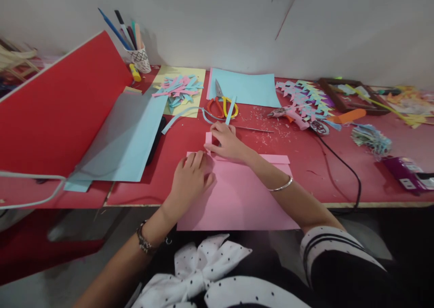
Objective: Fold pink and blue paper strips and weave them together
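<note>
1. Pink sheet lies on the red surface, right in front of the person; plain, matte, near edge overhanging the front.
2. Narrow pink band runs along the sheet's far edge; folded over or separate piece, cannot tell.
3. Short pink strip sticks up past that far edge, left of center.
4. Right hand: grip closed, thumb and fingers pinching the pink strip.
5. Left hand: grip loose, palm down, fingers slightly bent and pressing the sheet's far left corner; thumb apart.
6. Purple box, right side: pale markings, too small and blurred to read. Paper cup has a dark scale-like pattern.
7. Right hand covers part of the band and the lower end of a pale blue strip near the scissors.
8. Dark object mostly hidden under a large light blue sheet; can't identify.
9. Clutter at both side edges is cut off and blurry.
</note>
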Motion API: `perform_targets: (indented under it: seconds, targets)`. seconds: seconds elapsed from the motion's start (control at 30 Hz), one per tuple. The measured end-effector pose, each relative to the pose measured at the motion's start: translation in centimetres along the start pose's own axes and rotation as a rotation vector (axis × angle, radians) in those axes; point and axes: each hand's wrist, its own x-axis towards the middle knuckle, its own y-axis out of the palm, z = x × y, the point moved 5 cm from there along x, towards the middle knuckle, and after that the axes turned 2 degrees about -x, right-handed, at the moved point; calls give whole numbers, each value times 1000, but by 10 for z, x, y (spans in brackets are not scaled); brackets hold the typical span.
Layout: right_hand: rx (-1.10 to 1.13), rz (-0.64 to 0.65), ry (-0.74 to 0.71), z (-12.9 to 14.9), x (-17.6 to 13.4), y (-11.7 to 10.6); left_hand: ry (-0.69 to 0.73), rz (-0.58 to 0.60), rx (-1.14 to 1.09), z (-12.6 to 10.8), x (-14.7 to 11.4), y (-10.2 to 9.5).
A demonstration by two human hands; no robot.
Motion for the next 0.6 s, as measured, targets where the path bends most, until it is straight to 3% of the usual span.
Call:
perform_targets:
  seconds: [0.23,0.6]
  targets:
    - [19,76,-18,15,-19,-2,-50,11,-13,-1,2,4]
    - [-18,207,52,4,-16,1,-88,70,-19,-9,4,4]
